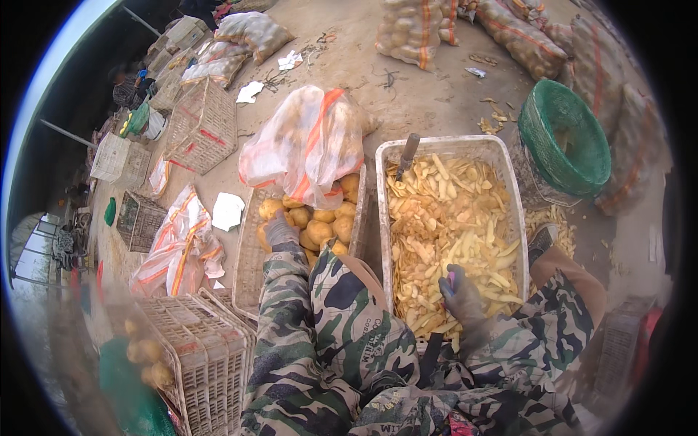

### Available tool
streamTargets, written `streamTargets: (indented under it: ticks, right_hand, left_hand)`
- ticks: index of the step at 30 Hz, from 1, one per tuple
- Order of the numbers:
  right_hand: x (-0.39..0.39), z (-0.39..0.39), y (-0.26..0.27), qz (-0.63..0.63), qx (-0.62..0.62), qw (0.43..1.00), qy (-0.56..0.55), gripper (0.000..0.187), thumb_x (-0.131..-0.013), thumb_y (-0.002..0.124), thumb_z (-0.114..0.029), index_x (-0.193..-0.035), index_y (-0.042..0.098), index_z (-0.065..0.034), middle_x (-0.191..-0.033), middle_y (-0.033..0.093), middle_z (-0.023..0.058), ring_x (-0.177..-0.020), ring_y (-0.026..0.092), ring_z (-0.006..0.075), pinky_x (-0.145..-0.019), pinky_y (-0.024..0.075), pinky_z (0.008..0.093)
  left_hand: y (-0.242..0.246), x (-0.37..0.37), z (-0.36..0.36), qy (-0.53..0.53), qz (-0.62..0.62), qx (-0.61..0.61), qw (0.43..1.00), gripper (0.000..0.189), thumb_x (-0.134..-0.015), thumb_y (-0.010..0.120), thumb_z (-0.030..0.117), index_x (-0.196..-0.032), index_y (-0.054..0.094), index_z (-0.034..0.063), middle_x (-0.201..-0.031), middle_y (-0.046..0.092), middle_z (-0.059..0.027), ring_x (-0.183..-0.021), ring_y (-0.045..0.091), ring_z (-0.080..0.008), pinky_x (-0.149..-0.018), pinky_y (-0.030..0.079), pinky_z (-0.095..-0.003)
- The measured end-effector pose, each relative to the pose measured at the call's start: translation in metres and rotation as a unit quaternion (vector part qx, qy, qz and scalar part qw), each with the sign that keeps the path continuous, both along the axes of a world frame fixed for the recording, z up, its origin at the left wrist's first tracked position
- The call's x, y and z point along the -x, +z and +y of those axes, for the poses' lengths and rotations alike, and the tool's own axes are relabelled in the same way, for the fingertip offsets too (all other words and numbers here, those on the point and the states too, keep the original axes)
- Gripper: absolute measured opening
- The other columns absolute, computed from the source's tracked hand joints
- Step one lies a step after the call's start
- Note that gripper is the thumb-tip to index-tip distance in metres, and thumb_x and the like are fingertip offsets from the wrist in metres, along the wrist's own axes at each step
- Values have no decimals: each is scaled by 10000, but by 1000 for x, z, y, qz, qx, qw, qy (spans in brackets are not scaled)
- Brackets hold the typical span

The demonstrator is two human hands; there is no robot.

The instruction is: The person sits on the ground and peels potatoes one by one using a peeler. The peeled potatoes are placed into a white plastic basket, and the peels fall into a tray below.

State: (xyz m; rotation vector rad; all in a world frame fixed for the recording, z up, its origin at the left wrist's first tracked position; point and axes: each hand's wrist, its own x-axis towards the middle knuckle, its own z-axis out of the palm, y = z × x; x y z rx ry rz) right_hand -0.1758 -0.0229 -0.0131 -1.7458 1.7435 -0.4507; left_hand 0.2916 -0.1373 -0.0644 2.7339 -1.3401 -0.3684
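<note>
My left hand (282, 231), in a grey glove, reaches among potatoes (319, 231) in a plastic crate (246, 256) left of my knee. Its fingers lie against a potato; whether they grip it I cannot tell. A mesh sack (305, 147) with orange stripes, holding more potatoes, lies over the crate's far end. Over a white plastic tub (384, 229) full of peelings (431, 218), my right hand (462, 297), dark-gloved and slightly blurred, is closed around a small pink-handled tool (451, 280); its working end is hidden. A wooden-handled tool (408, 155) stands in the tub's far left corner.
A green mesh-covered basket (567, 139) stands right of the tub. Full potato sacks (409, 32) lie beyond. At the left are stacked crates (204, 349), an empty mesh sack (177, 245) and another crate (202, 125). A person (128, 90) is in the far left background.
</note>
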Motion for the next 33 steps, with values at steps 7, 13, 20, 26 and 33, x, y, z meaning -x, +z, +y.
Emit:
streamTargets:
  ticks: [7,13,20,26,33]
  right_hand:
    - [0,3,-7,22,17,999,-23,411,-916,591,-353,-1204,460,-90,-823,679,177,-783,669,398,-718,519,477]
    - [-5,-19,37,-450,8,871,-197,300,-975,590,-269,-1133,511,-26,-696,581,70,-580,566,148,-548,461,279]
    - [3,-3,154,-647,64,734,-193,310,-902,698,-172,-1144,557,-38,-701,578,6,-573,520,81,-529,408,212]
    - [17,14,155,-650,56,743,-150,186,-919,664,-128,-1045,572,-27,-707,579,28,-589,552,100,-537,434,229]
    - [21,-12,77,-564,-103,785,-236,243,-873,682,-210,-977,582,-14,-703,613,41,-566,554,121,-521,457,262]
  left_hand:
    - [70,24,56,193,621,327,685,667,-809,768,294,-1346,443,68,-1265,564,-128,-1097,601,-315,-868,547,-435]
    - [236,120,102,-5,805,372,462,532,-917,623,416,-1303,492,73,-1239,575,-121,-1139,562,-314,-888,529,-468]
    - [198,282,124,31,890,170,422,628,-900,582,585,-1215,523,45,-1046,636,-128,-898,662,-301,-692,590,-383]
    - [166,356,160,170,911,58,371,614,-879,590,622,-1185,558,91,-1132,618,-114,-1018,613,-267,-874,528,-438]
    - [137,353,188,47,930,-39,363,696,-904,474,670,-1150,567,26,-844,630,-192,-566,571,-258,-458,459,-316]
